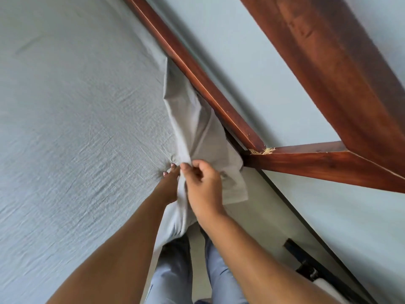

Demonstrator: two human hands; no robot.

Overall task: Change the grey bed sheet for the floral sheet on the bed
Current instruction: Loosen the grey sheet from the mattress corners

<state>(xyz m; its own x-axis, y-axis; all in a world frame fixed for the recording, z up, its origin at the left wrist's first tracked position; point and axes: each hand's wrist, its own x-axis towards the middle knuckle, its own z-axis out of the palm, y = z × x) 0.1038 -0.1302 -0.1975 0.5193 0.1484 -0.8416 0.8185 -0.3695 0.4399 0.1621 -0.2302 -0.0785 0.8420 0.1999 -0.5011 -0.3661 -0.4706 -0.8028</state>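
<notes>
By bed frame (197, 80), left hand (169, 187) and right hand (203, 185) pinch grey sheet (76, 106).

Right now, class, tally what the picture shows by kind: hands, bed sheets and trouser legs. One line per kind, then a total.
Hands: 2, the left hand and the right hand, both gripping the grey sheet.
Bed sheets: 1, that grey sheet.
Trouser legs: 2, the left trouser leg and the right trouser leg.
Total: 5.
</notes>
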